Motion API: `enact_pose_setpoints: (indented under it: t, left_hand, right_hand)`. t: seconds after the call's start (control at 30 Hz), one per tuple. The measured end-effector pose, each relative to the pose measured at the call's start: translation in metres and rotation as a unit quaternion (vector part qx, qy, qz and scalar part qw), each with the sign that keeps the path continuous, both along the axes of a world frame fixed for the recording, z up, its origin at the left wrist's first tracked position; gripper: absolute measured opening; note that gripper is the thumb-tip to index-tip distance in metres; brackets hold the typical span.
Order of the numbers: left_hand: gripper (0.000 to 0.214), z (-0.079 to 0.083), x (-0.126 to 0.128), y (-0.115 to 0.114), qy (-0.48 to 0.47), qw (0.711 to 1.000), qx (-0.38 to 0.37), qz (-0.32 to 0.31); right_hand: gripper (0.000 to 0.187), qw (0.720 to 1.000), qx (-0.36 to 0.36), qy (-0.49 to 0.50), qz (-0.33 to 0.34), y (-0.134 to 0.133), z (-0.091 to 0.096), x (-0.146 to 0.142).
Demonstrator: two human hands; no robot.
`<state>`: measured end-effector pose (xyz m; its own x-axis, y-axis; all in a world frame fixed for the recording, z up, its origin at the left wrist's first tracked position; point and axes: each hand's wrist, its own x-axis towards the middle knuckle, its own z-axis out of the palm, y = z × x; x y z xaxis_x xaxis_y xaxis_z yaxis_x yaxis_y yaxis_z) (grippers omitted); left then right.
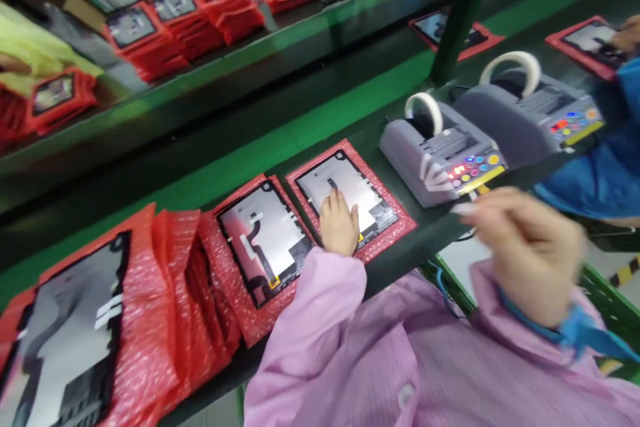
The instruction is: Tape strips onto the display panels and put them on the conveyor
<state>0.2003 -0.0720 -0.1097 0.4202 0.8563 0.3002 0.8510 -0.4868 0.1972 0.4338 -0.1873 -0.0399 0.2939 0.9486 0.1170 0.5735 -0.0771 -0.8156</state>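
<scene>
My left hand (340,221) rests flat, fingers stretched out, on a grey panel (367,203) that lies on a red bubble-wrap sheet (395,230) at the bench's front edge. My right hand (525,247), blurred by motion, is raised in front of the nearer grey tape dispenser (440,153); its fingers are pinched together on a pale strip of tape (463,209). Both arms are in pink sleeves, and a blue strap circles the right wrist.
A second panel on red wrap (263,240) lies left of the first, and a stack of red-wrapped panels (100,320) sits further left. A second tape dispenser (530,110) stands at the right. A person's blue sleeve (600,173) is at the right edge. More red stacks (200,13) fill the upper shelf.
</scene>
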Motion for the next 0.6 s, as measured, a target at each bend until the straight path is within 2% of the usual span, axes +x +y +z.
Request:
enact_pose_setpoints:
  t: [0.13, 0.2, 0.27, 0.4, 0.6]
  left_hand:
    - [0.051, 0.006, 0.0, -0.001, 0.011, 1.0, -0.023, 0.014]
    - [0.053, 0.009, 0.0, -0.002, 0.014, 0.999, -0.034, 0.014]
    - [0.054, 0.012, 0.0, -0.002, 0.016, 0.999, -0.047, 0.011]
    - [0.05, 0.016, 0.001, -0.003, 0.015, 0.996, -0.085, 0.014]
    - [0.048, 0.02, 0.0, -0.002, 0.001, 0.992, -0.122, 0.012]
  right_hand:
    - [0.023, 0.997, -0.031, -0.007, 0.07, 0.093, -0.003, -0.067]
    - [0.021, 0.994, -0.053, -0.011, 0.091, 0.137, -0.011, -0.089]
    - [0.018, 0.991, -0.081, -0.016, 0.104, 0.167, -0.02, -0.103]
    - [0.017, 0.982, -0.125, -0.057, 0.131, 0.185, -0.031, -0.111]
    - [0.018, 0.974, -0.152, -0.102, 0.135, 0.188, -0.029, -0.112]
